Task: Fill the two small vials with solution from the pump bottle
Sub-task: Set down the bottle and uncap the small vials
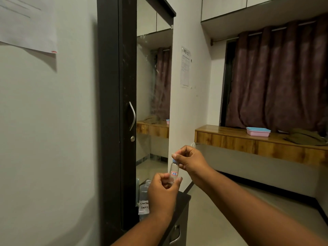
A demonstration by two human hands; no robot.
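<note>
Clear glass vial (173, 172) with a blue cap (174, 160) is up in the air between both hands, standing nearly upright, long axis vertical with the cap end tipped a touch to the right. Left hand (162, 193) pinches the bottom of it, fingers curled round the glass. Right hand (190, 160) is just above, fingertips clamped on the cap. A red-boxed label on the vial faces the camera.

Pump bottle (144, 199) sits just left of and below the left hand, partly hidden behind it, handwritten label showing, on a dark cabinet surface (183, 196).

Room-wise: left of the hands it's tight, a dark wardrobe (110, 121) with a mirror (153, 96) runs right up close. To the right of the right hand it's wide open floor, out to a wooden ledge (248, 139) well apart, with a pink and blue box (258, 131) on it.
</note>
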